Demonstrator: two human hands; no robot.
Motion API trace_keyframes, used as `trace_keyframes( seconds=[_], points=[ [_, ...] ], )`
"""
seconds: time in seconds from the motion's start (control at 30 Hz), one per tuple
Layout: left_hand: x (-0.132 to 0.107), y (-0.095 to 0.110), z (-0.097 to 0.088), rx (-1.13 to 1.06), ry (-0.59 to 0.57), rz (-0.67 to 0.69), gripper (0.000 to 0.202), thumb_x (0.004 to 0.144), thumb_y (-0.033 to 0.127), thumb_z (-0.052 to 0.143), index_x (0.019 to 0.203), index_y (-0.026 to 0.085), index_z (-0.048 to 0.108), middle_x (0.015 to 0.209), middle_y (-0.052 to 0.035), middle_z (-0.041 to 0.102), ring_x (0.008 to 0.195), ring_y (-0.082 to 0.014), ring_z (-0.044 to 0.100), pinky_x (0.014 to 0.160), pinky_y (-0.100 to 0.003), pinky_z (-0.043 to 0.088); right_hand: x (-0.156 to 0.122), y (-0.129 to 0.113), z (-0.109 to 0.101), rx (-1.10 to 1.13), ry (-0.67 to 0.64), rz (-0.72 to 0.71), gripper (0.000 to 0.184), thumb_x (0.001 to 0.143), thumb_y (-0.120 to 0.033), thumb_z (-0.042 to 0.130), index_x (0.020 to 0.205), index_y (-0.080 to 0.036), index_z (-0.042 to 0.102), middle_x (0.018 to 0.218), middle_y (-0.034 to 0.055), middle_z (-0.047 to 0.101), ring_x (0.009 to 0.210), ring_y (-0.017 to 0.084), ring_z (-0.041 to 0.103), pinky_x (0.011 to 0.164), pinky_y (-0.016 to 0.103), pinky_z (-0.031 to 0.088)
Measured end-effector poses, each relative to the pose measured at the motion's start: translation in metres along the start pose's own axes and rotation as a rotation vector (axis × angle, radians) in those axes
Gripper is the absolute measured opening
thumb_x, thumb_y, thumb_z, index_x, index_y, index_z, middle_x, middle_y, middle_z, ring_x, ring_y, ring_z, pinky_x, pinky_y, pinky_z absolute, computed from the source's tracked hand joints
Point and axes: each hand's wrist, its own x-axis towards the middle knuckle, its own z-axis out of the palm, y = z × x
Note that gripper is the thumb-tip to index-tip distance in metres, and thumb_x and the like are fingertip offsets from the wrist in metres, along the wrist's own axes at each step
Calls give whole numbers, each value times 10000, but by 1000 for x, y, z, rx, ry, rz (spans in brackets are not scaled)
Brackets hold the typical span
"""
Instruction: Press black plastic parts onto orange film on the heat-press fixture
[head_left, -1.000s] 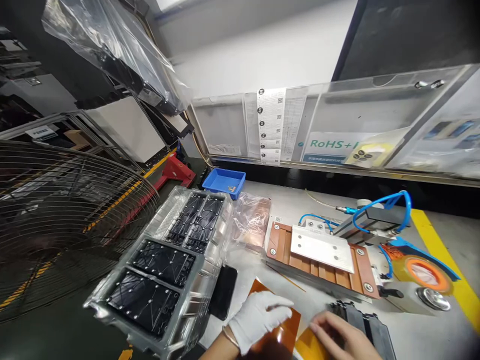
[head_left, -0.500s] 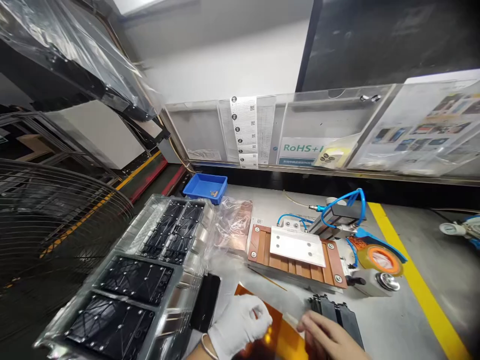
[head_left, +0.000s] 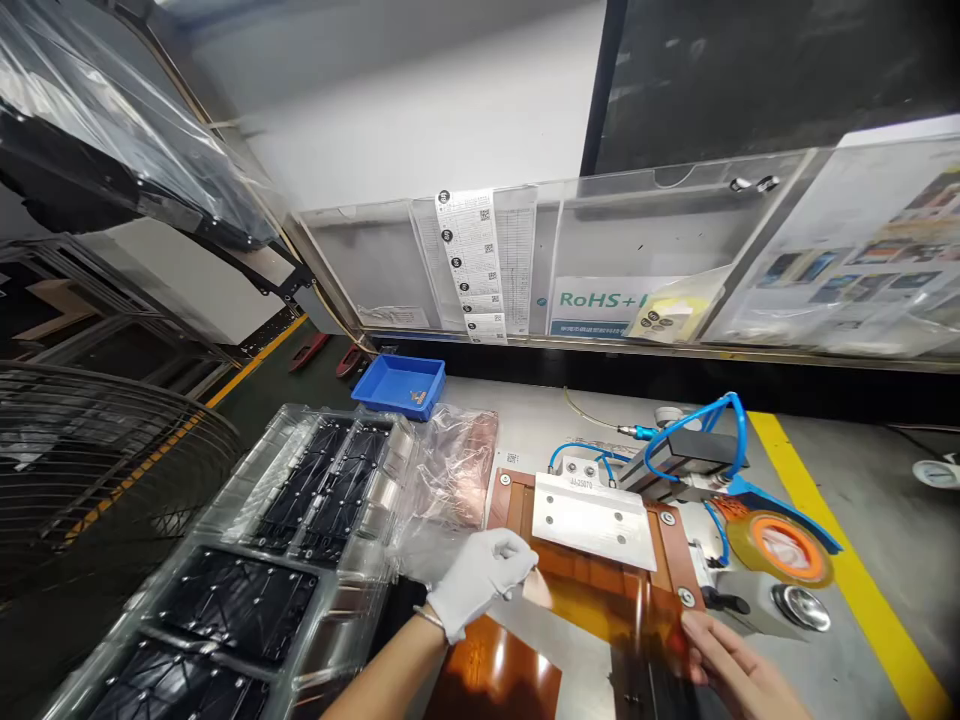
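Note:
My left hand point(head_left: 484, 580), in a white glove, pinches the left end of a translucent amber film strip point(head_left: 600, 606). My bare right hand point(head_left: 727, 655) grips the strip's right end between thumb and fingers. Stretched between both hands, the strip hangs in front of a copper-coloured fixture point(head_left: 517, 505) with a white metal plate point(head_left: 592, 520) on top. Under my left hand, another amber film sheet point(head_left: 499, 675) lies on the metal bench. Black parts beneath the strip's right half are partly hidden by it.
Clear plastic trays point(head_left: 330, 620) holding black panels point(head_left: 240, 605) fill the left side. A blue bin point(head_left: 400, 385) and a bagged copper-coloured item point(head_left: 457, 465) stand behind. Right of the fixture are a pneumatic cylinder point(head_left: 686, 460), blue hoses and a tape roll point(head_left: 787, 548).
Both hands have moved up and apart, the right one further right. The amber strip is now lifted off the sheet and stretched before the fixture. The camera view has shifted slightly.

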Motion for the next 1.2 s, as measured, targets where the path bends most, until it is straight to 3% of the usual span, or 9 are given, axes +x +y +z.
trace_keyframes(
  seconds=[0.2,0.37,0.73,0.93,1.07,1.2],
  points=[
    [53,1,0,90,-29,-27,205,745,391,583,664,209,533,498,88,498,466,-100,452,557,-259,359,52,-18,-4,-34,-75,103,530,653,-723,669,553,-219,537,495,-39,472,470,126,401,463,261,345],
    [83,-6,4,163,17,-60,178,786,288,539,637,229,462,421,106,446,435,-112,459,565,-262,366,81,-26,-1,-78,-103,169,507,630,-681,684,549,-217,496,480,-57,459,413,90,374,431,234,287],
    [95,-10,2,204,29,-47,137,767,234,560,651,212,491,522,91,467,458,-103,496,569,-270,393,94,-33,-1,-145,-122,218,454,685,-631,657,570,-226,487,460,-66,463,379,78,366,400,222,312],
    [96,-13,2,171,107,-20,192,731,199,618,626,220,459,526,86,469,494,-98,489,565,-260,379,100,-36,-6,-255,-144,203,467,652,-648,670,589,-226,480,473,-62,489,383,77,367,390,214,262],
    [94,-12,6,75,130,-16,152,763,194,601,690,217,469,522,97,501,485,-99,527,567,-251,412,107,-43,-18,-385,-155,184,492,595,-649,736,576,-229,481,468,-44,513,396,100,402,404,230,268],
    [92,-12,9,20,115,-16,110,774,165,578,695,202,511,488,85,536,469,-110,550,564,-252,433,103,-44,-43,-529,-52,104,521,604,-746,652,599,-235,548,504,-8,563,457,157,474,475,285,350]
  ],
)
